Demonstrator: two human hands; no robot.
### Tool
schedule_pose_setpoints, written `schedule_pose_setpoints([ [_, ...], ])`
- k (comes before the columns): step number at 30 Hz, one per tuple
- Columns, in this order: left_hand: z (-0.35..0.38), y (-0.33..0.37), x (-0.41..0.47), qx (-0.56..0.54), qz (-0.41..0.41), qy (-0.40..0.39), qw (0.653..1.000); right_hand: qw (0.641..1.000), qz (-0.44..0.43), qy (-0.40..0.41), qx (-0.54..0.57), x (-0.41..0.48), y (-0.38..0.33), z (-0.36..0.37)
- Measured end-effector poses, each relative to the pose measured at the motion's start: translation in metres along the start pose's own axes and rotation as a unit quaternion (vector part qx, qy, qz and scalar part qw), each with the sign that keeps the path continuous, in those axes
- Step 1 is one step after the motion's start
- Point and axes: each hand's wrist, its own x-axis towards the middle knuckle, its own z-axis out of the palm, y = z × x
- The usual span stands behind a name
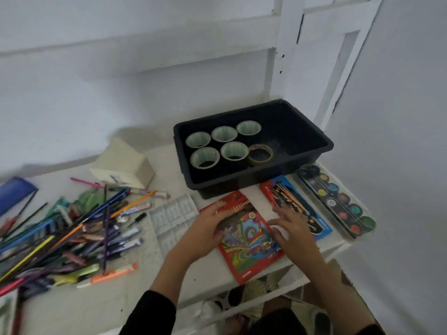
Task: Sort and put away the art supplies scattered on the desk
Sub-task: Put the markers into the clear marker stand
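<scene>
A red colour-pencil box lies flat on the white desk near its front edge. My left hand grips its left side with the thumb on top. My right hand presses on its right edge, fingers spread over it. A blue pencil box lies just right of it, partly under my right hand. A black tub behind holds several tape rolls. A heap of pencils, pens and brushes covers the desk's left part.
A long watercolour set lies at the desk's right edge. A white paint palette sits left of my left hand. A cream box and a blue case stand further left. White walls close in behind and to the right.
</scene>
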Motion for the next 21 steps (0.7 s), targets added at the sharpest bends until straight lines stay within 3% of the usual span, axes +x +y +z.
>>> schedule_pose_setpoints([
  [5, -0.006, -0.024, -0.065, -0.002, -0.044, 0.101, 0.994, 0.988, -0.136, -0.021, 0.07, 0.007, -0.041, 0.024],
  [11, -0.019, -0.048, -0.132, 0.04, -0.129, 0.229, 0.964, 0.969, -0.218, -0.06, 0.103, 0.013, -0.101, 0.061],
  [21, -0.06, -0.11, -0.211, 0.041, -0.196, 0.298, 0.933, 0.938, -0.287, -0.09, 0.171, 0.014, -0.193, 0.129],
])
